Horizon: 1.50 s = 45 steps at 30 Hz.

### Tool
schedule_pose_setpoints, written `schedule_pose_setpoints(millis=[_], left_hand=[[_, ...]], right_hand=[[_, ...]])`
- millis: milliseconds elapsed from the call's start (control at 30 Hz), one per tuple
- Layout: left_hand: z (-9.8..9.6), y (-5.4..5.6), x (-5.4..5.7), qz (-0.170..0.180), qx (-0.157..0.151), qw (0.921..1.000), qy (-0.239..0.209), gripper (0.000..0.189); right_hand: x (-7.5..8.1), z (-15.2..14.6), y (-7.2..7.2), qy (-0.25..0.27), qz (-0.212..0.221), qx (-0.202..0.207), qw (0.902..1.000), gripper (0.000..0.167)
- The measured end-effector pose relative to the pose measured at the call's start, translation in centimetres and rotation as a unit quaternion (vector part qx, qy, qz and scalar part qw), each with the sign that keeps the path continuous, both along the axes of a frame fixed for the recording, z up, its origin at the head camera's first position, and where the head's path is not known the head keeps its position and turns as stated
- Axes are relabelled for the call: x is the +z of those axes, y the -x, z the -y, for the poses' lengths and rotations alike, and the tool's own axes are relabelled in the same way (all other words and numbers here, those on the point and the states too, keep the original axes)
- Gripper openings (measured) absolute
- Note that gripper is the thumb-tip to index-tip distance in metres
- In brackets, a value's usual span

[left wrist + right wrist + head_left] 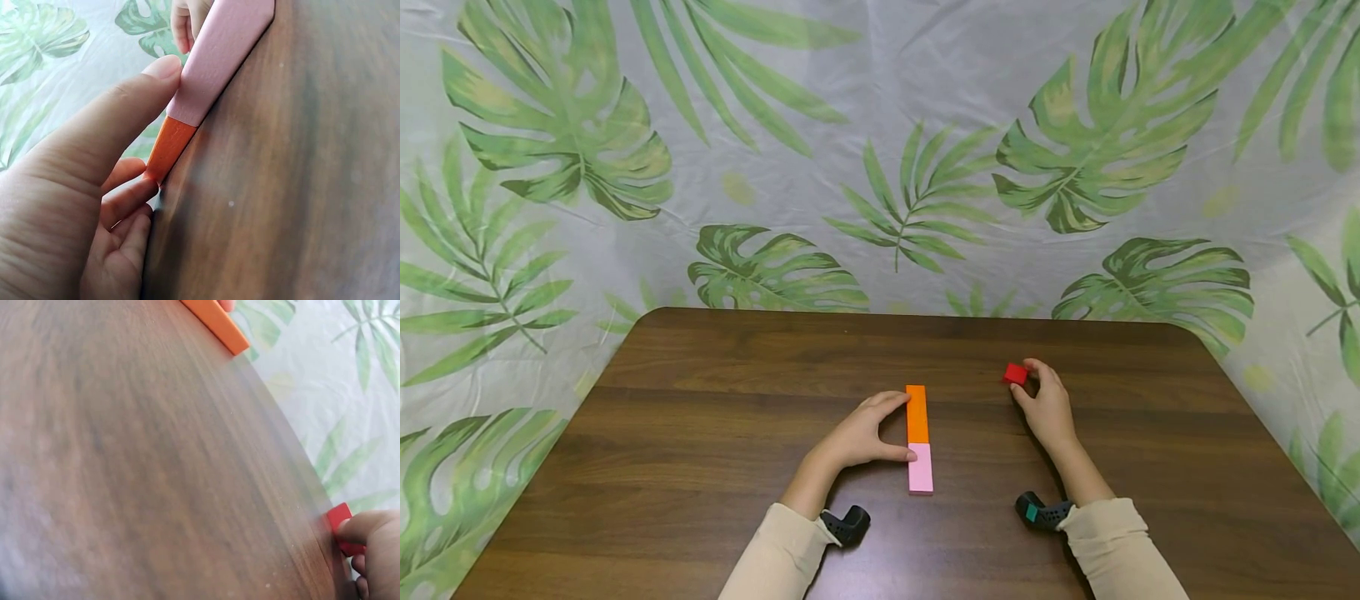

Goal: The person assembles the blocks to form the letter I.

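An orange block (917, 414) and a pink block (921, 472) lie end to end on the table, forming one straight strip. My left hand (861, 435) is on the strip's left side, thumb at the pink block and a fingertip at the orange one. In the left wrist view the thumb (164, 67) lies along the pink block's edge, while other fingers touch the orange block (170, 147). Farther right, my right hand (1049, 408) pinches a small red block (1015, 373) between thumb and fingers. The right wrist view shows the red block (339, 515) partly hidden behind the fingers.
The dark wood table (737, 358) has rounded far corners. Behind it hangs a pale cloth (925, 75) printed with green leaves. A black wrist device sits at each sleeve cuff, the left device (847, 527) and the right device (1042, 512) both close over the tabletop.
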State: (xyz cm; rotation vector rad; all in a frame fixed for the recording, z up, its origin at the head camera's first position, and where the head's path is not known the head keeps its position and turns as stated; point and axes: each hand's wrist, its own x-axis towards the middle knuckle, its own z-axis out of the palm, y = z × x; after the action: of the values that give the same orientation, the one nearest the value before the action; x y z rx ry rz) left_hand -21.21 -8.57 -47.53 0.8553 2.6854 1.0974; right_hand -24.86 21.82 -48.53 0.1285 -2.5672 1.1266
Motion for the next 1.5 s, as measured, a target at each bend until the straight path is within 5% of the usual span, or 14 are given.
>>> schedule_pose_setpoints(millis=[533,1500], left_hand=[[0.1,-0.1,0.2,-0.007,0.001,1.0000,-0.001,0.084],[0.0,0.0,0.0,-0.002,0.002,1.0000,0.003,0.085]], right_hand=[[0.0,0.3,0.1,-0.007,-0.051,0.024,0.9984,0.039],[0.9,3.2,0.7,0.038,-0.013,0.075,0.9964,0.039]])
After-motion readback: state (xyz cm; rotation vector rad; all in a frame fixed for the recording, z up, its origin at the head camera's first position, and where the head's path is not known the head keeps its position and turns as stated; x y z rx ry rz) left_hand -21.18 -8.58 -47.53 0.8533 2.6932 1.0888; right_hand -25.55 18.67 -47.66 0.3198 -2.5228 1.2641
